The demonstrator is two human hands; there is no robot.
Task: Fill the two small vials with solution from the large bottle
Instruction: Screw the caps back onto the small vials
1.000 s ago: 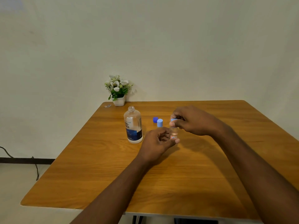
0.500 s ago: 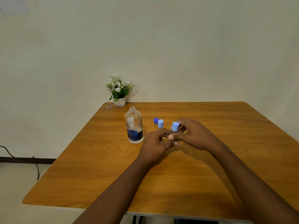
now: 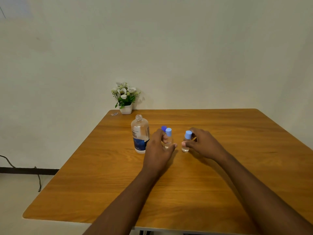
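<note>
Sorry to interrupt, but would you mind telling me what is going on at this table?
A person is handling two small capped vials on the wooden table. The left hand is by the left vial; the right hand grips the right vial. Both vials stand upright with light blue caps on. The large bottle stands uncapped beside them, its dark blue cap behind the left vial.
</note>
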